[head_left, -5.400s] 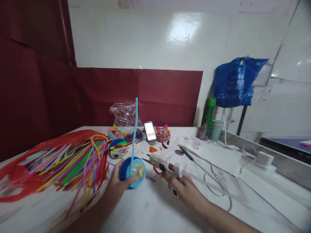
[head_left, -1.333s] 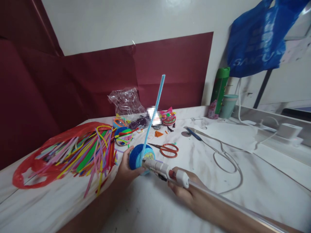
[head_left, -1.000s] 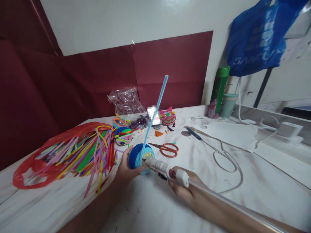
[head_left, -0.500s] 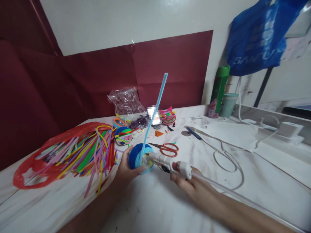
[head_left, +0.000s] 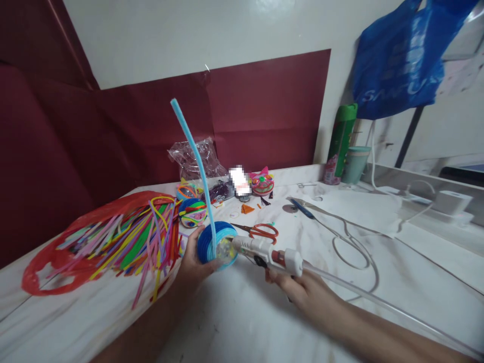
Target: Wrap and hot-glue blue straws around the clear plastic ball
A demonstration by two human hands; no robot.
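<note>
My left hand (head_left: 194, 264) is wrapped round a ball (head_left: 206, 244) covered in dark and light blue pipe cleaner, with a bare, see-through patch facing right. From the ball a light blue pipe cleaner (head_left: 199, 161) sticks up, leaning left at its top. In my right hand (head_left: 291, 285) is a white glue gun (head_left: 260, 250), its nozzle at the bare patch; whether it touches cannot be made out. A long clear glue stick (head_left: 351, 287) runs out of the gun's back. Just behind the gun lie red-handled scissors (head_left: 263, 233).
To the left, a red plastic bag (head_left: 36, 280) holds many coloured pipe cleaners (head_left: 132, 242). Decorated balls (head_left: 192, 212) and a clear bag (head_left: 196, 154) stand behind. A blue-handled tool (head_left: 302, 208) and a looped cable (head_left: 372, 264) lie right, before a green spray can (head_left: 342, 141).
The upright pipe cleaner has swung from leaning right to leaning left. The ball has turned slightly, showing more of its bare patch. The glue gun stays at the ball, shifted slightly right.
</note>
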